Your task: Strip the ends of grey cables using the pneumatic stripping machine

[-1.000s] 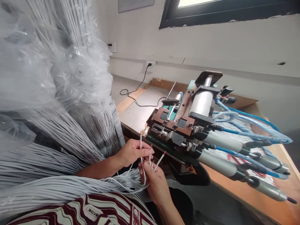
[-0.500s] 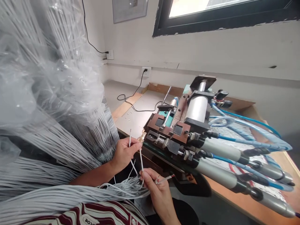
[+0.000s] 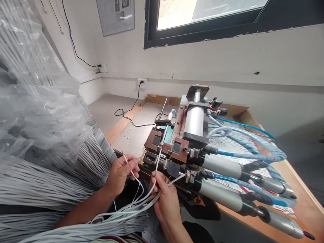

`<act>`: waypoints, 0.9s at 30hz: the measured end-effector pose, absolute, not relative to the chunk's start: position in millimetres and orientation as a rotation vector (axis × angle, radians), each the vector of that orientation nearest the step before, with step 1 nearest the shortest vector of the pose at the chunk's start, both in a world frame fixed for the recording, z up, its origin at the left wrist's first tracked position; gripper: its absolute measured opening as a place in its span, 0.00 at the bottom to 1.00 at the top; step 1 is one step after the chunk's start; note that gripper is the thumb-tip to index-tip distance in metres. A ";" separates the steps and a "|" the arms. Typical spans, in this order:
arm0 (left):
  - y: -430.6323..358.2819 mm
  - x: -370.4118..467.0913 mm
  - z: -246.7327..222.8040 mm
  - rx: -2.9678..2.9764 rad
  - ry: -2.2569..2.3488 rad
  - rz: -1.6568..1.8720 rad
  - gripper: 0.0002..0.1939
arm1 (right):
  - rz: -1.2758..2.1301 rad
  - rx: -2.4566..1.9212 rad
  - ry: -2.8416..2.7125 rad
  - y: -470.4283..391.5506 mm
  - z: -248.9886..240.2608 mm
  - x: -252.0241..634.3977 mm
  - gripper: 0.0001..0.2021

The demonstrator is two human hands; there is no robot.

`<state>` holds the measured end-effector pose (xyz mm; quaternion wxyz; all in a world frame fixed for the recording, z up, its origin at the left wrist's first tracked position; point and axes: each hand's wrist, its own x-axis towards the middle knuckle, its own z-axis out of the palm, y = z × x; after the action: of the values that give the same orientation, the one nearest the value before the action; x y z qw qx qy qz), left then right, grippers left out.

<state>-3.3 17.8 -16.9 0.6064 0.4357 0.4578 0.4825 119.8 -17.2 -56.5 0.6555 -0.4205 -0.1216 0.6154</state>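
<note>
My right hand [image 3: 165,197] is closed around white cables, pinching one cable [image 3: 158,161] whose upper end reaches into the jaws of a pneumatic machine [image 3: 196,121]. Another cable in that hand has a reddish tip pointing right, beside the machine's front. To the left, my left hand [image 3: 124,170] has thumb and fingers closed on a separate white cable [image 3: 132,172], its end sticking up above the fingers. A thick bundle of white cables [image 3: 83,229] runs below both hands.
Large bundles of grey-white cables wrapped in clear plastic [image 3: 48,118] fill the left side. Air cylinders [image 3: 222,165] and blue hoses [image 3: 243,125] extend right from the machine. A black cord [image 3: 131,121] lies on the bench [image 3: 144,118], with small scraps nearby.
My right hand has risen, bringing a cable's end up into the machine's jaws. My left hand has moved left, away from that cable, still holding another. The view has shifted right.
</note>
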 end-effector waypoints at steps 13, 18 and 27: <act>18.9 -2.6 -18.3 0.897 1.009 1.075 0.12 | 1.438 -0.950 -0.270 -16.0 -59.5 120.8 0.14; 12.2 -2.1 -21.7 1.006 1.029 1.012 0.14 | 1.341 -0.959 -0.511 -27.5 -59.0 122.7 0.13; -16.6 -5.9 -29.8 1.231 0.974 0.645 0.10 | 1.294 -1.024 -0.645 -42.9 -53.0 123.0 0.14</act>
<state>-5.9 -16.6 -29.8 0.6610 0.5444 0.4307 0.2850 123.0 -42.9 -53.0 0.6325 -0.4478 -0.2820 0.5657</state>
